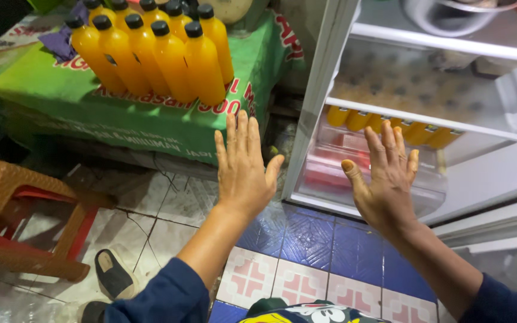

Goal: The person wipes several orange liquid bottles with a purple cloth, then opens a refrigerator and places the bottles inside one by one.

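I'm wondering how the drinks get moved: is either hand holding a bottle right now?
No: the left hand and right hand are both spread open and empty, and the orange bottles stand untouched on the green box.

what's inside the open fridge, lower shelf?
Orange bottles lie on the fridge shelf; a clear drawer sits below, partly hidden by the right hand. Frosted panel blurs the rest.

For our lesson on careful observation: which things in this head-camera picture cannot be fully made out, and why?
- Fridge bottles: blurred behind the frosted shelf; count unclear.
- Bowl: cut off by the top edge.
- Drawer contents: a red blur, partly behind the right hand.
- Stool: cut off at the left edge.
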